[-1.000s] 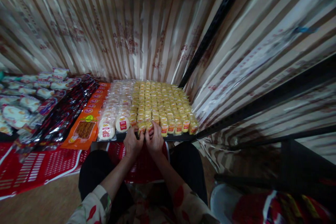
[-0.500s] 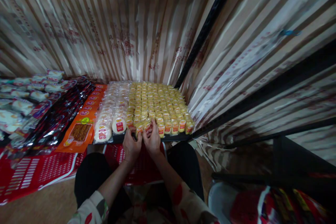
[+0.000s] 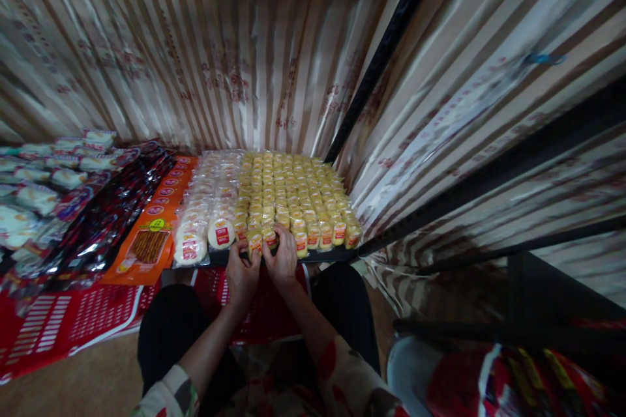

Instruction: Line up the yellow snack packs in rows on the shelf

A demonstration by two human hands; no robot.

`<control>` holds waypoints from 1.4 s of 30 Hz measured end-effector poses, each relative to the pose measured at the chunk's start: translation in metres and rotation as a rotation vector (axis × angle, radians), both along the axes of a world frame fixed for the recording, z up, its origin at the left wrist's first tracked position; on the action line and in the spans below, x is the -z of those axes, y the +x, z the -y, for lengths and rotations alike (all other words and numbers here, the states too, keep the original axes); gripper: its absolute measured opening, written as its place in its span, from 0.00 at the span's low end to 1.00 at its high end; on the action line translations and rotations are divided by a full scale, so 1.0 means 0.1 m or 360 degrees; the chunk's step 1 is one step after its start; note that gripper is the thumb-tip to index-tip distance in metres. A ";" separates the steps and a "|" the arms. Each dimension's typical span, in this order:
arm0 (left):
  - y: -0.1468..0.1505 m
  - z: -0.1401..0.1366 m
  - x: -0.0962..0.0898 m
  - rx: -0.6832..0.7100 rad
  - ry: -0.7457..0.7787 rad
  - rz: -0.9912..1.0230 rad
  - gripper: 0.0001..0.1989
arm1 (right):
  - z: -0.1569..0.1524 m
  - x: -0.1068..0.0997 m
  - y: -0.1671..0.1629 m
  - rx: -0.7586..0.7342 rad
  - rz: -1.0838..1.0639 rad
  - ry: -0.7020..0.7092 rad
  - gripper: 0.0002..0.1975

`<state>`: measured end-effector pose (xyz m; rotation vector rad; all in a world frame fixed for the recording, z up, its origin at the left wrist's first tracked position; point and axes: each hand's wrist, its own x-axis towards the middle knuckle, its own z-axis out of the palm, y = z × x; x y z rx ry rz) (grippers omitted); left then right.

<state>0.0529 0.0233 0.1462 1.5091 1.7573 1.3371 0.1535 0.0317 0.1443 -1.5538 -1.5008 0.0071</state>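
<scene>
Small yellow wrapped cakes (image 3: pixel 293 192) stand in tight rows on a dark shelf in front of me. At the front edge, my left hand (image 3: pixel 243 277) has its thumb and fingers closed around one yellow wrapped cake (image 3: pixel 255 244). Right beside it, my right hand (image 3: pixel 282 260) pinches another yellow wrapped cake (image 3: pixel 269 236), with its fingers curled over the side. Both cakes are upright and partly covered by my fingers. White round wrapped cakes (image 3: pixel 222 233) form rows to the left of the yellow ones.
Left of the cakes lie an orange snack packet (image 3: pixel 149 244), dark shiny packets (image 3: pixel 107 221) and white wrapped packets (image 3: pixel 42 195). Red baskets (image 3: pixel 92 313) sit below the shelf. A black post (image 3: pixel 376 65) and striped curtain (image 3: pixel 274 45) border the back and right.
Both hands have come slightly down and toward me at the shelf's front edge. The two front yellow cakes between them now sit more upright and their labels show more.
</scene>
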 end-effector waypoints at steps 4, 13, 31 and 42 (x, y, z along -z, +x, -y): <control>-0.01 0.03 -0.03 -0.0004 -0.0029 0.0055 0.13 | 0.00 -0.01 -0.04 -0.0040 -0.0053 0.0039 0.13; 0.03 0.13 -0.06 0.0012 0.0002 0.0175 0.11 | 0.15 0.02 0.04 -0.0047 -0.0117 0.0001 0.11; 0.30 0.01 0.09 0.0259 -0.0081 0.0179 0.14 | 0.32 0.10 0.17 0.0164 0.0189 -0.0023 0.24; 0.39 0.05 0.18 0.0375 -0.0080 0.0416 0.13 | 0.42 0.15 0.25 -0.0065 0.0286 0.0089 0.23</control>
